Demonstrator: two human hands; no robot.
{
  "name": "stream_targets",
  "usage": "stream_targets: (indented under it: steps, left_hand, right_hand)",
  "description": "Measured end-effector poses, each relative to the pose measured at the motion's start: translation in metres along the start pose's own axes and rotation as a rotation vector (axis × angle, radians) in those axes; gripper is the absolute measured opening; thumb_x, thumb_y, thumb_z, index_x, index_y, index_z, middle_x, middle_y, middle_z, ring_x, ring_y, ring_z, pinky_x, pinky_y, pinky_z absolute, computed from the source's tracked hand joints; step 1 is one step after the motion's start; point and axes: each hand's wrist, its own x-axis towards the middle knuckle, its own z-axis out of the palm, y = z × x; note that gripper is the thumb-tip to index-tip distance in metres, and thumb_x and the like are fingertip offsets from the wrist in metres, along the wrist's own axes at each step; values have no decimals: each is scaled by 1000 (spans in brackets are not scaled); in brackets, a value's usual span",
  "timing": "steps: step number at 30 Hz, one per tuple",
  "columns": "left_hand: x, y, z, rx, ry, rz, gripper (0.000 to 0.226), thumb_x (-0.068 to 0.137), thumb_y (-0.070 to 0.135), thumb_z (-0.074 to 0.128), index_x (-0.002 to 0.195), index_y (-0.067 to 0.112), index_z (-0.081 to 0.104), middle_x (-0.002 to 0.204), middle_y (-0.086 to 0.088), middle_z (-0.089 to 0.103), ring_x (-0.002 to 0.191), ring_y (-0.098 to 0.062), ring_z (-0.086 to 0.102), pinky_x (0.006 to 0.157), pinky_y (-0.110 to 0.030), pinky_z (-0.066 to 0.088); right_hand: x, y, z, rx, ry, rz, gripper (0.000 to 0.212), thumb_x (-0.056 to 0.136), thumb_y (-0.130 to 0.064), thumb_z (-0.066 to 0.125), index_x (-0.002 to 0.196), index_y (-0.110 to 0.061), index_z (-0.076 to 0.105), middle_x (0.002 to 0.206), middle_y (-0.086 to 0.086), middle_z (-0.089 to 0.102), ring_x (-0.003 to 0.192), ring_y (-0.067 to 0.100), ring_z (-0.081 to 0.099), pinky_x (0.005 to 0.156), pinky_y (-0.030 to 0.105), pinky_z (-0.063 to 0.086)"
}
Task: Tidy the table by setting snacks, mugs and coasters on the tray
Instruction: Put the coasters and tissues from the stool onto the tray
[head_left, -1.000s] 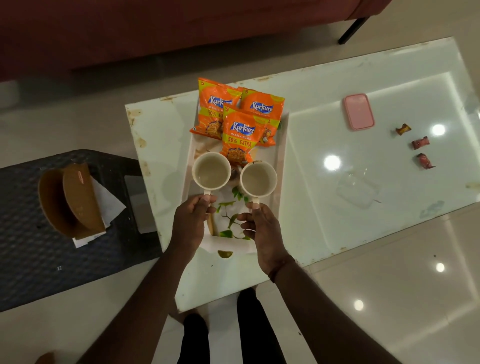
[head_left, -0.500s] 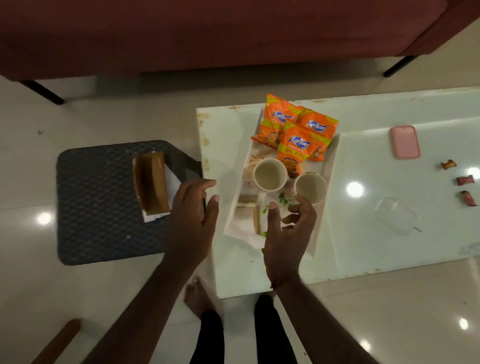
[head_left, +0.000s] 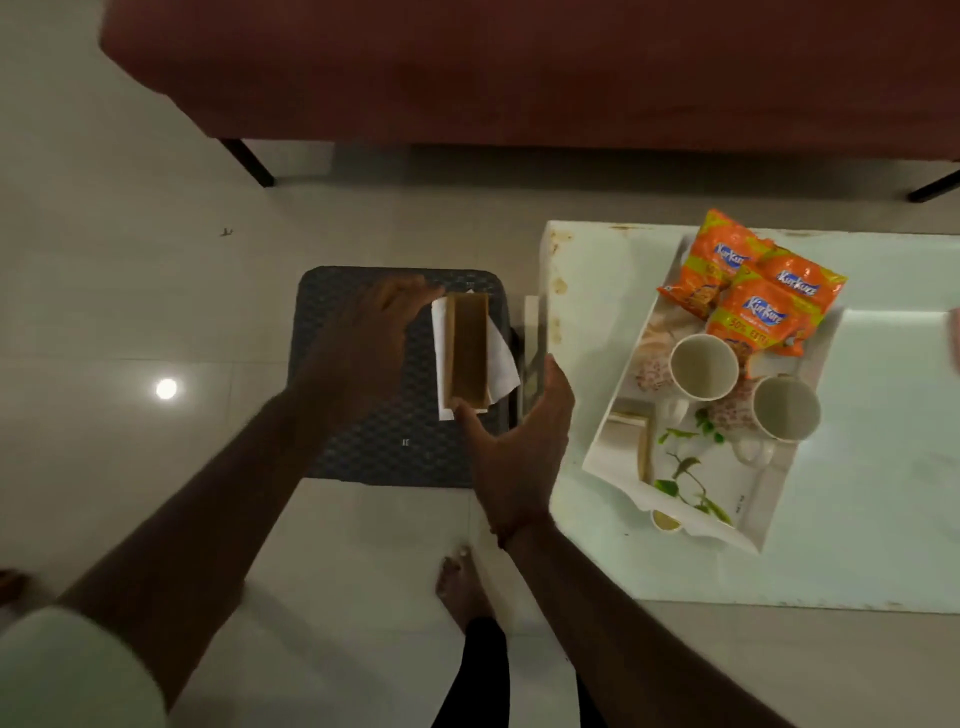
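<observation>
Tiled floor (head_left: 130, 291), dark stool (head_left: 395, 447) | glass table (head_left: 883, 519), tray (head_left: 748, 530) | both hands' fingers spread, flanking coaster holder (head_left: 469, 349)

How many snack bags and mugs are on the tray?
Snack bags: 3
Mugs: 2
Total: 5, all on the tray

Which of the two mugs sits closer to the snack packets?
The left mug, farther from the person; it touches the packets. The right mug sits apart.
</observation>
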Motion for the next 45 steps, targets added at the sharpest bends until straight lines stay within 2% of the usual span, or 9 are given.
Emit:
stream_targets:
  steps: [3,8,14,22,27,31,34,38,45]
  left_hand:
    - [29,-13,15,90,-110,146,71,86,-3,57,148,21,33,154,-8,35,141,-27,33,115,-42,28]
    - [74,-6,33,296,-186,432,80,76,-5,68,145,23,38,152,-12,37,134,-36,42,101,-52,45]
    - [98,-2,38,218,-337,422,51,86,4,61,133,21,54,144,-5,47,128,-28,48,104,-45,44]
    - [100,4,3,149,-373,416,34,89,14,58,123,13,62,125,-11,59,111,-25,57,92,-33,47]
    - [95,4,-10,82,-341,328,28,91,22,56,119,22,62,122,-2,59,106,-17,55,92,-33,45]
    - [82,23,-10,9,-262,415,37,83,34,68,118,20,64,115,-3,65,104,-16,57,89,-28,38]
    - [61,54,1,-62,-199,430,44,78,34,68,118,17,66,116,-4,67,107,-13,56,90,-28,35]
    - [34,98,44,-217,-228,304,47,81,15,72,127,18,60,127,-2,61,116,-17,55,97,-17,34]
    - [2,165,127,-311,-209,191,56,82,25,73,133,25,51,133,6,56,117,-6,52,98,-18,40]
  right_hand:
    - [-2,4,27,-41,-41,101,99,69,-61,77,149,-29,28,152,-6,41,138,14,39,114,39,37]
    - [11,3,45,-97,1,211,80,72,-55,78,139,-23,48,138,-4,57,125,18,54,103,37,45]
    - [28,2,32,-142,-148,165,49,77,-51,76,113,-26,55,100,-14,60,92,8,56,88,33,56]
    - [26,1,20,3,-179,170,42,78,-48,75,108,-37,47,91,-29,52,81,-1,55,64,5,34]
    - [24,-4,2,52,-167,108,43,76,-46,77,108,-33,51,100,-20,56,90,3,57,67,5,38]
    - [21,8,-40,0,-112,-6,42,74,-50,75,108,-34,56,99,-23,59,89,0,58,73,8,44]
    - [19,29,-88,-75,-61,-76,44,72,-44,79,110,-31,61,104,-18,65,96,1,58,83,20,48]
    - [21,67,-155,-148,-59,-115,48,68,-31,84,111,-19,65,109,-8,66,102,8,60,88,24,49]
    - [29,128,-234,-330,-56,-146,56,69,-24,87,120,-18,68,116,-13,57,111,15,53,94,34,50]
